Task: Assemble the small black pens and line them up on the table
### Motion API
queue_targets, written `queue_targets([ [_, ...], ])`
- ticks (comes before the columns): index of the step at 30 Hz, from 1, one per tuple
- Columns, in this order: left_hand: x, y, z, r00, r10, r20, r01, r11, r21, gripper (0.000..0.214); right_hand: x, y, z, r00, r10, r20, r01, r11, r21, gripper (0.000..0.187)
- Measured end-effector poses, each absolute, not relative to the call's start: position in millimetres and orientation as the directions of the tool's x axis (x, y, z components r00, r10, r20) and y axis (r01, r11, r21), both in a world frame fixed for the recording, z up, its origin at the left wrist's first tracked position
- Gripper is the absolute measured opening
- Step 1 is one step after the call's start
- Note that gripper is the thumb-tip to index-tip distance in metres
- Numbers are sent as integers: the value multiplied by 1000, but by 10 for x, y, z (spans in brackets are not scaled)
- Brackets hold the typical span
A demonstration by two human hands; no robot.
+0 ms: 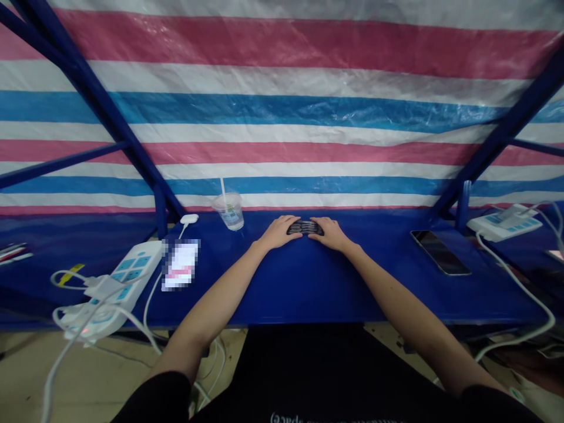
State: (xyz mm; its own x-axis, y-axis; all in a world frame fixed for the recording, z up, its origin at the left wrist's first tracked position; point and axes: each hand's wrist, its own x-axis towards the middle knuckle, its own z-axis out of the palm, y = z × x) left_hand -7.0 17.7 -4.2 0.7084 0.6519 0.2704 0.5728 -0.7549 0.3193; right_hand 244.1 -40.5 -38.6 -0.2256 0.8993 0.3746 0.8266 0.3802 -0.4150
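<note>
Holding a small black ridged gadget with my left grip and right grip curled nearly shut on its two ends, and it is sitting on the blue tabletop.

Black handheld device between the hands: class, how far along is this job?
Nothing visibly looks finished. In hand: the left hand and right hand hold the small black device on the blue-covered table. Left: the smartphone and straw cup sit untouched, neither hand near them.
</note>
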Motion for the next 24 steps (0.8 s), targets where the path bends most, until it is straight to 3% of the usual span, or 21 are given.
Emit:
queue_targets([
  [4,-73,148,-32,711,633,306,553,-772,313,55,2431,-442,-337,-244,890,386,815,404,-415,45],
  [8,-87,130,-27,722,614,320,527,-787,321,50,2445,-498,-282,-280,876,391,799,439,-411,44],
  [18,-78,77,20,776,557,296,490,-828,273,58,2419,-597,-229,-396,820,413,791,533,-300,50],
  [24,-68,70,9,764,564,313,485,-823,297,56,2380,-638,-172,-426,767,481,758,592,-273,34],
])
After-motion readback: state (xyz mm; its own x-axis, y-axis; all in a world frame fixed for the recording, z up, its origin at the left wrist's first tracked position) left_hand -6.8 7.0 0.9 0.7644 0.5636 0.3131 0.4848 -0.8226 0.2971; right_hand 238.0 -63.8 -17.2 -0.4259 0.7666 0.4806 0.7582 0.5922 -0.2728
